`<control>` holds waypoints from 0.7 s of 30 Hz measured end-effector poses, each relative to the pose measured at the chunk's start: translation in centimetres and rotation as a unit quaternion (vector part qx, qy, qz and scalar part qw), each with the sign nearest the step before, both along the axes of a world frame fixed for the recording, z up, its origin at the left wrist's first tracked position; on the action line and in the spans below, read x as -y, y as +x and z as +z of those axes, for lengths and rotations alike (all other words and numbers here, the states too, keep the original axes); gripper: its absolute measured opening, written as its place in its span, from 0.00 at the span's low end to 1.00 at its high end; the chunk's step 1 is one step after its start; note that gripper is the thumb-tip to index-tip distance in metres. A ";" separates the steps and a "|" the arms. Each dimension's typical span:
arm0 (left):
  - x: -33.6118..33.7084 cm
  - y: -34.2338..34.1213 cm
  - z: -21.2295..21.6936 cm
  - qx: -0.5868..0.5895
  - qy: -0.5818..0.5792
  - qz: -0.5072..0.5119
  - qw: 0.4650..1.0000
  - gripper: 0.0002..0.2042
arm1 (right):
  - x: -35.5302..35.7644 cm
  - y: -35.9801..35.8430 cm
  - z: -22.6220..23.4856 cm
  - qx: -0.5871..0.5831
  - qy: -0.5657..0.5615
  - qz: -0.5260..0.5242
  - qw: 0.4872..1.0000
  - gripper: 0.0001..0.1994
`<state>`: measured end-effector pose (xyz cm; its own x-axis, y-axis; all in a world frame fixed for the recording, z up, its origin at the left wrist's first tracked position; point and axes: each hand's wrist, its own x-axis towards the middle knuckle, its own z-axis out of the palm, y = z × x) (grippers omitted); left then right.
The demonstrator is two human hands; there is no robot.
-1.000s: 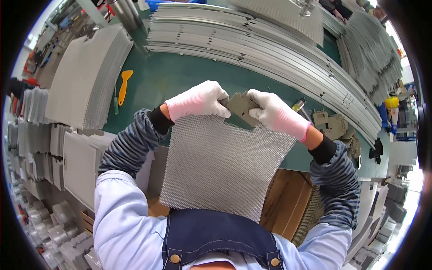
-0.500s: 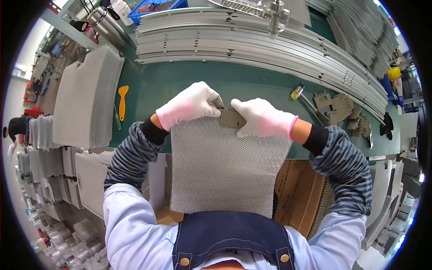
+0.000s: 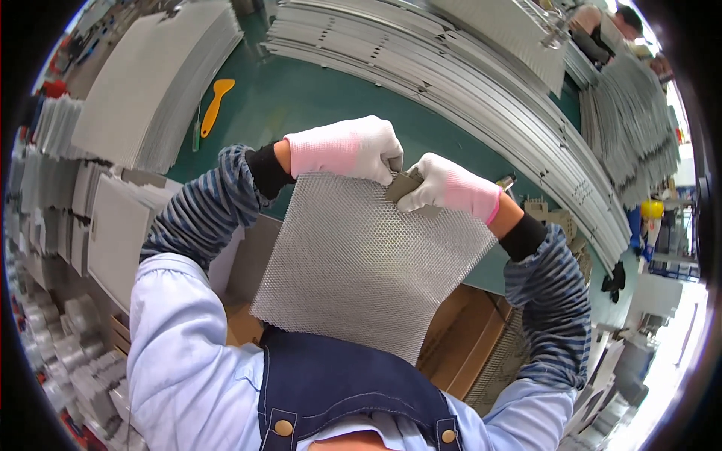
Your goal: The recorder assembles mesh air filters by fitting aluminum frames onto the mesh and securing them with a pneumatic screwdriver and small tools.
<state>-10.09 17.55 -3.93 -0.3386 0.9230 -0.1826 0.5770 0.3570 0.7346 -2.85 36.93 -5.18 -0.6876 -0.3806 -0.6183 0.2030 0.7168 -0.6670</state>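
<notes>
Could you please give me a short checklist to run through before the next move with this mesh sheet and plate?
1. Gloves on both hands: ok.
2. Left hand on the mesh sheet: ok, closed at its upper edge.
3. Right hand on the grey-green plate: ok, its grip pinches the plate.
4. Plate seated against the mesh: cannot tell, the fingers cover much of the contact.
5. Mesh sheet fully on the green bench: not ok, its lower part extends past the edge toward the apron.
6. Yellow scraper clear of the hands: ok, it lies apart on the left.
</notes>
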 end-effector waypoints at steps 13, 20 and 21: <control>0.1 -1.0 -1.9 0.010 0.057 -0.041 0.997 0.11 | 1.0 -0.7 0.8 0.059 0.087 0.099 0.989 0.19; 0.0 -3.6 -1.2 0.058 -0.063 -0.073 0.994 0.13 | -3.7 1.6 1.0 -0.035 0.095 0.026 0.994 0.23; -0.9 -3.8 -1.7 0.007 -0.006 -0.063 0.998 0.14 | -3.8 2.2 0.9 -0.048 0.092 -0.015 0.994 0.22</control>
